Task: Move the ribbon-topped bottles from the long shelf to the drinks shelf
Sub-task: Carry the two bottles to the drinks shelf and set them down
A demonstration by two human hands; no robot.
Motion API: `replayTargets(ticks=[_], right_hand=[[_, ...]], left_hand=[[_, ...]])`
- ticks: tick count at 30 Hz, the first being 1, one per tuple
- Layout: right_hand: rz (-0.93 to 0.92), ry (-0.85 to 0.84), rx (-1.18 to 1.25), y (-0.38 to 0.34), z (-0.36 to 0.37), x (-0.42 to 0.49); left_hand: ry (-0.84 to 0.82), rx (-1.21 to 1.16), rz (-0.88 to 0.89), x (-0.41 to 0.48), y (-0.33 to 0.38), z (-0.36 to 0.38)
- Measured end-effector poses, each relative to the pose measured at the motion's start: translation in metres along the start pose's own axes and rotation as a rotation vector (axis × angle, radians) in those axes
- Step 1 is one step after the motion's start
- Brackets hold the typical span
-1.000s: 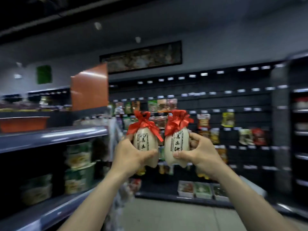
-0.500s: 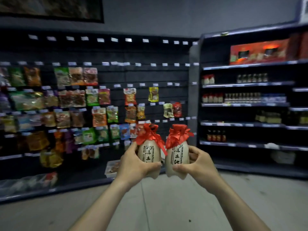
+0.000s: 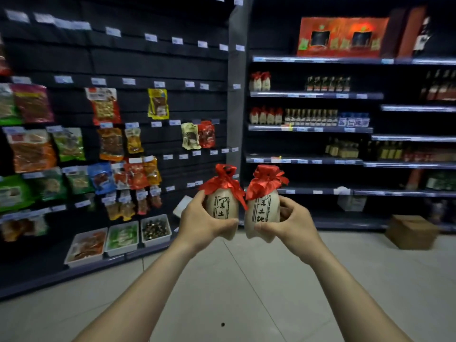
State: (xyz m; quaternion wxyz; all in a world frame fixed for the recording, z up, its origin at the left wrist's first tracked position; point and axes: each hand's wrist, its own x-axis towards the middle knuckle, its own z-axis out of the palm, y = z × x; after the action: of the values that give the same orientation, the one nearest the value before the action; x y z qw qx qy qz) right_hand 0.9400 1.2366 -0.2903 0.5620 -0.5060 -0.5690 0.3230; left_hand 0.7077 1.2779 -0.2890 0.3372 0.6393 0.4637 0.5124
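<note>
I hold two cream bottles with black writing and red ribbon tops, side by side at chest height. My left hand [image 3: 197,222] grips the left bottle [image 3: 222,206] and my right hand [image 3: 294,224] grips the right bottle [image 3: 262,211]. The drinks shelf [image 3: 311,128] stands ahead to the right, across the floor. More ribbon-topped bottles stand there: two on an upper shelf [image 3: 260,81] and several on the shelf below [image 3: 265,116], at its left end.
A wall of hanging snack packets [image 3: 108,144] fills the left, with white trays [image 3: 118,239] at its foot. A cardboard box [image 3: 410,230] sits on the floor at the right. Rows of dark bottles [image 3: 311,117] share the drinks shelf. Tiled floor lies ahead.
My view has swung right from the long shelf, past the snack wall, to the drinks shelf, which is now nearer. Both hands still hold the bottles in front of me.
</note>
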Motion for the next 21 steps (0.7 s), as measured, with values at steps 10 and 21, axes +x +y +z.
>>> replayTargets(ticks=[10, 21], right_hand=[[0.059, -0.098, 0.006, 0.121, -0.106, 0.251], [0.111, -0.117, 0.032, 0.243, -0.146, 0.512]], left_hand=[[0.02, 0.013, -0.012, 0.244, -0.07, 0.164], [0.055, 0.025, -0.03, 0.479, -0.162, 0.274]])
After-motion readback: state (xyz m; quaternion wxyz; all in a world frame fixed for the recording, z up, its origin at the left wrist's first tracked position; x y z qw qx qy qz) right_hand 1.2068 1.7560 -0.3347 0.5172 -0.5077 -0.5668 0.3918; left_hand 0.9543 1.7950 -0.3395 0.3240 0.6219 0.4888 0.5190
